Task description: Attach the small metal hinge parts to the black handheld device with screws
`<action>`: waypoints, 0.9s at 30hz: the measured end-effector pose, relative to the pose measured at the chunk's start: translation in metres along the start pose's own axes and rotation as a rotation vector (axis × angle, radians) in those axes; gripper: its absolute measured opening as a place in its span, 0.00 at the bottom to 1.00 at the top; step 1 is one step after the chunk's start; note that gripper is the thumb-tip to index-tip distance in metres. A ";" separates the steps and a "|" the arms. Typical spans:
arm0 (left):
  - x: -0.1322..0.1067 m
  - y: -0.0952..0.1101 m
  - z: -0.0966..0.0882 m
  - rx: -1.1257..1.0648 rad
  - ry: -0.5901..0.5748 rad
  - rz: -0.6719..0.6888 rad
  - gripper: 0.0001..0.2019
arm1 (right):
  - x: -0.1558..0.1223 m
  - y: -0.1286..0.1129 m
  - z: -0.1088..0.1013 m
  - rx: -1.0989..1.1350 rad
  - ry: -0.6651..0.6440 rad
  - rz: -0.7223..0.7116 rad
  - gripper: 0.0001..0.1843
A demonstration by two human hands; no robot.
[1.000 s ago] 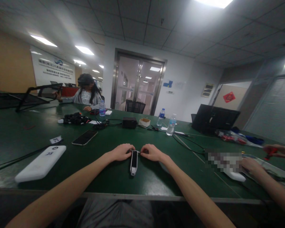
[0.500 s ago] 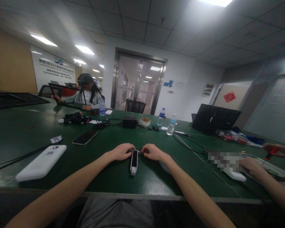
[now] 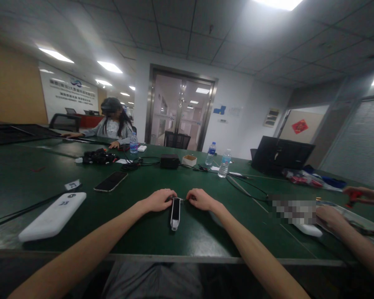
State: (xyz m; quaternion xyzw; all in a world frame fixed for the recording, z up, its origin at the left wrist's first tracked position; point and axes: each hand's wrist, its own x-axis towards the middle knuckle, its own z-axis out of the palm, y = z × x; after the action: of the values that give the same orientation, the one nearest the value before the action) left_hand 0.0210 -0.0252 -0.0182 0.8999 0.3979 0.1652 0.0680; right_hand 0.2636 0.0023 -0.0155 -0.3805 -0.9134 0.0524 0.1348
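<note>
A narrow black and white device [image 3: 175,212] lies lengthwise on the green table [image 3: 149,232] in front of me. My left hand [image 3: 159,199] rests curled at its far end, fingers closed against the top left corner. My right hand [image 3: 200,199] sits just right of that end, fingers pinched on a thin pin or wire that reaches toward the device's top. What exactly the pinch holds is too small to name.
A white slab-shaped device [image 3: 52,215] and a dark phone [image 3: 111,181] lie to the left. Cables, a black box [image 3: 169,161] and two water bottles [image 3: 225,163] are farther back. A co-worker's hands [image 3: 330,216] work at the right; another person [image 3: 114,124] sits far left.
My hands and the device stay put. The far person has lowered a dark frame flat onto the table. The view has tilted slightly.
</note>
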 end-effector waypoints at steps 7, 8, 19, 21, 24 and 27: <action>0.002 -0.004 0.004 0.007 0.016 0.027 0.13 | 0.000 0.008 -0.004 -0.095 0.058 0.085 0.11; 0.002 -0.005 0.004 0.006 0.019 0.030 0.13 | -0.001 0.010 -0.006 -0.114 0.083 0.108 0.11; 0.000 -0.002 0.001 -0.008 0.013 0.027 0.13 | -0.011 0.018 -0.019 -0.212 0.167 0.184 0.10; 0.000 -0.002 0.001 -0.010 0.008 0.024 0.13 | -0.011 0.018 -0.018 -0.206 0.163 0.181 0.10; 0.000 -0.002 0.001 -0.006 0.005 0.021 0.13 | -0.010 0.022 -0.016 -0.196 0.145 0.172 0.10; 0.000 -0.001 -0.001 -0.010 0.001 0.009 0.13 | -0.010 0.026 -0.013 -0.200 0.105 0.169 0.09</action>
State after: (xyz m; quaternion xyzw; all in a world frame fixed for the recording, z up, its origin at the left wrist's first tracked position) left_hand 0.0199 -0.0247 -0.0178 0.9013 0.3931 0.1676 0.0715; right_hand 0.2920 0.0136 -0.0104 -0.4698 -0.8704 -0.0478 0.1391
